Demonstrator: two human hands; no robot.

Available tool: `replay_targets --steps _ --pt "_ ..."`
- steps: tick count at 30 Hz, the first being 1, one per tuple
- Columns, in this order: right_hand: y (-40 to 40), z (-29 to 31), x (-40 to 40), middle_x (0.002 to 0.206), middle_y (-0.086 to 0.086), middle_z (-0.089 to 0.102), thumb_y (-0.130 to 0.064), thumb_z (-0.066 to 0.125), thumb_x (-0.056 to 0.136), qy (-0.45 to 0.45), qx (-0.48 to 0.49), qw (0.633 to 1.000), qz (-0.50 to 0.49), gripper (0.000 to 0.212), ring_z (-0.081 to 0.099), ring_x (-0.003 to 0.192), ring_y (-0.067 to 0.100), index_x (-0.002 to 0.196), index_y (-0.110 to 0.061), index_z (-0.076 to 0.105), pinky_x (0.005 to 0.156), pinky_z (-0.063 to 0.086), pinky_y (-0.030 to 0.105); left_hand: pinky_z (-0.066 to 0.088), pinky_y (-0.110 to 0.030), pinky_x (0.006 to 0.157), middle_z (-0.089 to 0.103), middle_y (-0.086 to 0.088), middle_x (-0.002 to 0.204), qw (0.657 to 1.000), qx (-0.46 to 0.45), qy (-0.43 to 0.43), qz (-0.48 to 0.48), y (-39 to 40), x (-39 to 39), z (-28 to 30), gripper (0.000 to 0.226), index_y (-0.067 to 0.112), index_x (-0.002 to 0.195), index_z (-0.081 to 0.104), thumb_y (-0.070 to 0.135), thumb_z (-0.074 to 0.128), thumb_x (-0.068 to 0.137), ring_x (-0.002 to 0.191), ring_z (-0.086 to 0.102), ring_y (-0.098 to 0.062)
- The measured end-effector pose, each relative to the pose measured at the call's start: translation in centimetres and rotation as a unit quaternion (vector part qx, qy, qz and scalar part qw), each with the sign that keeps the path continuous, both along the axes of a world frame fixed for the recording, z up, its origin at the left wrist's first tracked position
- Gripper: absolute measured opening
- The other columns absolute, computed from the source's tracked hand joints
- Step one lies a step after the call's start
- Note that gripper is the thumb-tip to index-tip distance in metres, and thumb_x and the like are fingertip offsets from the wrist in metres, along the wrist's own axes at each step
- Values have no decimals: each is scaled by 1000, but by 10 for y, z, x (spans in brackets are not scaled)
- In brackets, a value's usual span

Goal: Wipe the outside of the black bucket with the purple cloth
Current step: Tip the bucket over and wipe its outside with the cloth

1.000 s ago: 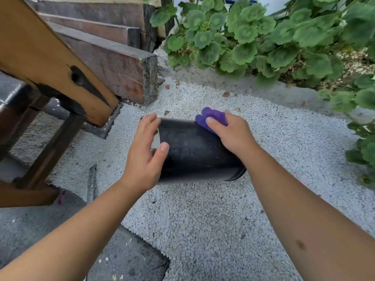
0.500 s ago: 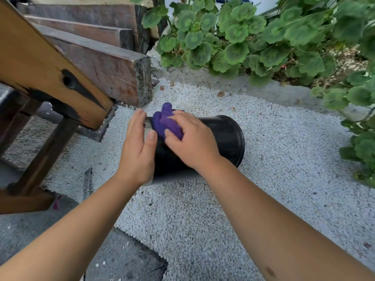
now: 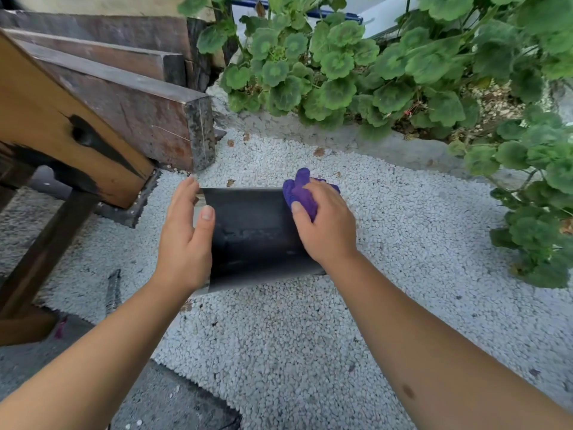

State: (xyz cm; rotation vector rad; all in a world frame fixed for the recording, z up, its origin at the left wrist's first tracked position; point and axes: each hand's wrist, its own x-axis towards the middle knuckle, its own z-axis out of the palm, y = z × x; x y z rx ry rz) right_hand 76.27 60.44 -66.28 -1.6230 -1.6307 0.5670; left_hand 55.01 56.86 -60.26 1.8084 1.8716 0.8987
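Note:
The black bucket [image 3: 254, 234] lies on its side on white gravel in the middle of the view. My left hand [image 3: 186, 240] rests flat against its left end, fingers straight, thumb on the bucket's wall. My right hand [image 3: 325, 225] grips the bunched purple cloth [image 3: 299, 192] and presses it on the top of the bucket near its right end. That hand and wrist hide the bucket's right end.
Dark wooden beams [image 3: 130, 97] and a slanted orange-brown plank [image 3: 62, 131] stand at the left. Leafy green plants [image 3: 403, 66] fill the back and right behind a concrete kerb [image 3: 387, 147]. White gravel [image 3: 294, 336] covers the ground; a dark slab [image 3: 155, 398] lies at the lower left.
My right hand has slid the purple cloth from the bucket's left end, next to my left hand, back to the right end. My left hand stays at the left end.

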Motion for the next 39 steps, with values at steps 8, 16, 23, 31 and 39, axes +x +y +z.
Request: replay_targets --steps 8,16,23,31,39 --pt "-18 33 -75 128 15 64 -36 56 88 32 156 982 97 44 54 123 34 119 -7 67 112 33 41 11 -13 117 27 -13 158 997 13 -77 -27 10 10 -1 104 2 145 37 83 19 82 146 23 -18" --pt "-15 16 -71 133 11 61 -46 60 87 -42 180 976 115 50 50 129 31 124 -14 64 108 37 46 16 -34 122 26 -8 158 992 -7 -122 4 13 5 -3 94 5 147 33 77 21 87 147 24 -16" --pt "-2 -25 1 150 -9 44 -67 39 87 -103 1 995 -1 58 28 144 17 136 -36 48 113 16 60 13 -25 118 26 -1 160 994 -46 -93 46 22 -3 3 67 14 150 32 51 20 95 147 21 -11" --pt "4 -39 15 153 -16 37 -65 46 84 42 -32 998 -42 57 14 147 13 135 -38 49 108 19 26 11 -3 109 15 3 164 992 -16 -122 5 17 -5 5 76 20 152 25 65 28 90 148 12 -3" --pt "16 -33 20 154 -12 37 -64 49 84 63 -69 995 -46 60 36 137 12 135 -33 52 106 29 28 24 -62 115 -12 1 165 989 27 -50 -139 -15 -13 -19 94 15 156 4 68 41 89 152 -10 -17"
